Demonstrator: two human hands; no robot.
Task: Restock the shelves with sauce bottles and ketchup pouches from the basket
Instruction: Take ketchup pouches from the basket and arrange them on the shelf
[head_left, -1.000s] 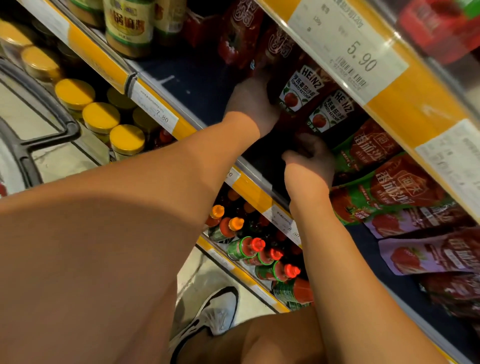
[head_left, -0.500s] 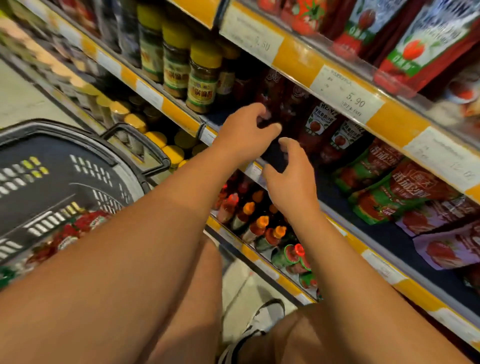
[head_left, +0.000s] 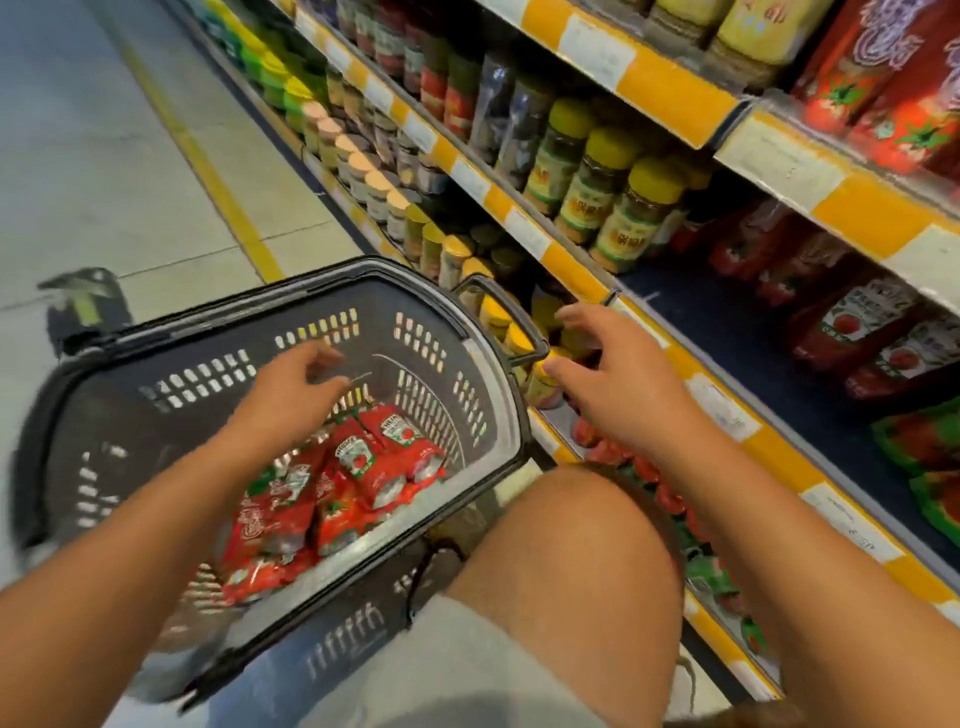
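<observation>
Now both hands hover over the basket (head_left: 498, 364) beside the shelves (head_left: 582, 260), holding nothing.
Left hand (head_left: 296, 387) hangs above the ketchup pouches (head_left: 358, 467) piled in the basket, grip loosely spread, fingers slightly bent. Right hand (head_left: 618, 384) sits over the basket's rim near the handle (head_left: 511, 312), grip spread wide. More pouches (head_left: 852, 332) lie on the blue shelf.

Perforated matt dark plastic is seen on the basket (head_left: 467, 332); glossy red film on the ketchup pouches (head_left: 363, 467) at 6 o'clock; paper price tags (head_left: 597, 49) at 1 o'clock.
</observation>
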